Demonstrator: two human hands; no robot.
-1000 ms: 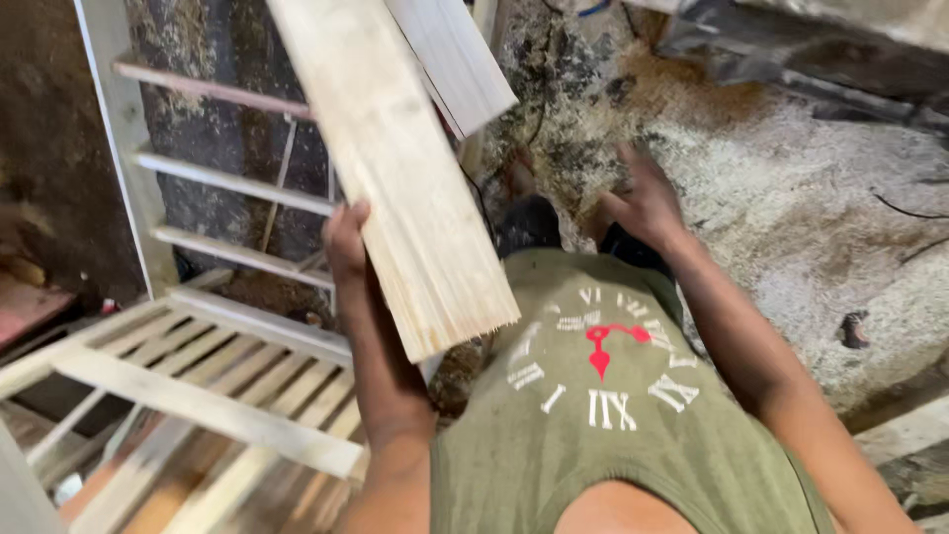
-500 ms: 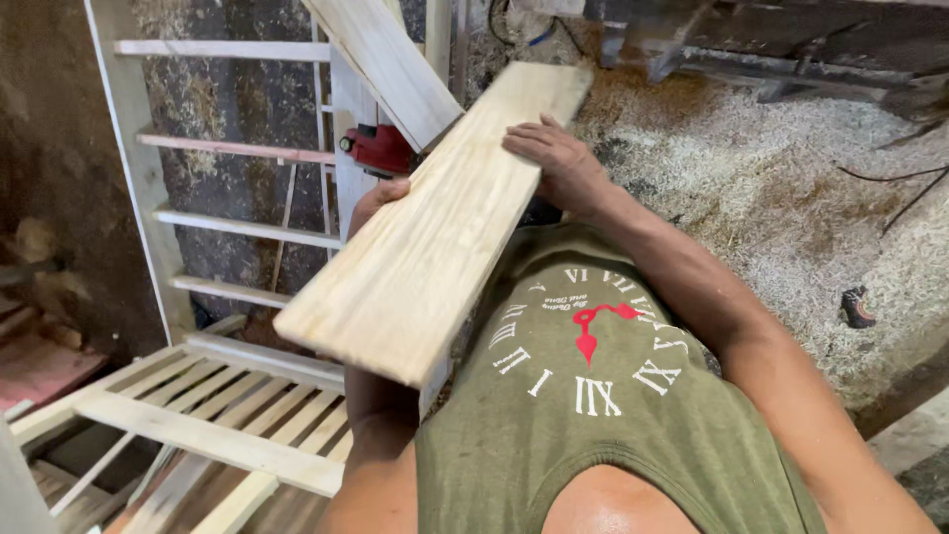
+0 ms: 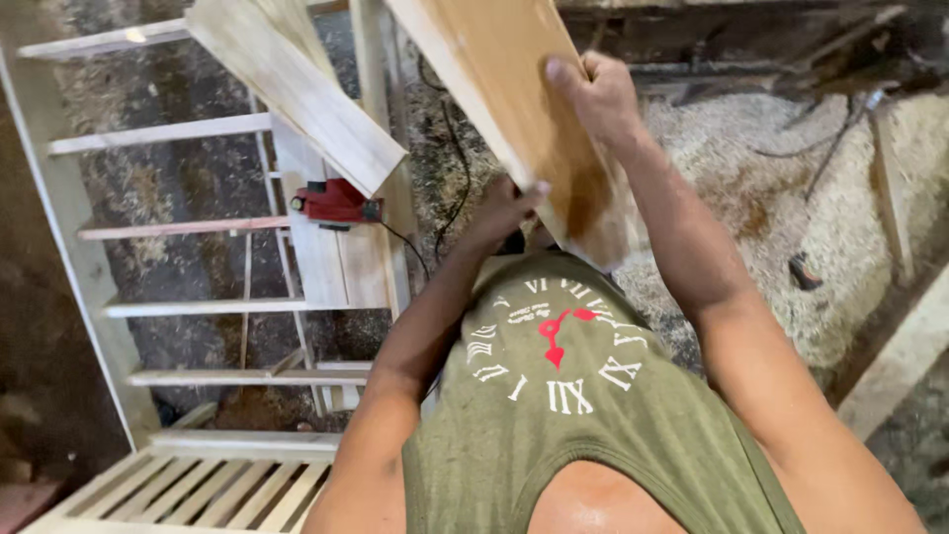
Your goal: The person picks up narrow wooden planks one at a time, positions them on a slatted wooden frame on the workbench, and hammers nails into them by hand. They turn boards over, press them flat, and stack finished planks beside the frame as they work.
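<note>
The wooden board [image 3: 514, 109] is now raised steeper than before. The right hand [image 3: 598, 94] clamps its upper edge, the left hand [image 3: 504, 210] grips its lower edge; sawdust floor [image 3: 761, 168] lies open rightward.

Two hands, left [image 3: 499, 213] and right [image 3: 593, 94], grip one board [image 3: 514, 109]. A second board [image 3: 297, 94] lies apart. One red power tool [image 3: 334, 202] sits by two slatted frames [image 3: 89, 227] [image 3: 198, 485].

No packages, signs or screens show anywhere around the grip. The nearest thing to a label may be the printed clock-face design [image 3: 552, 341] just below the grip: white numerals ringed around red hands on olive cloth.
</note>
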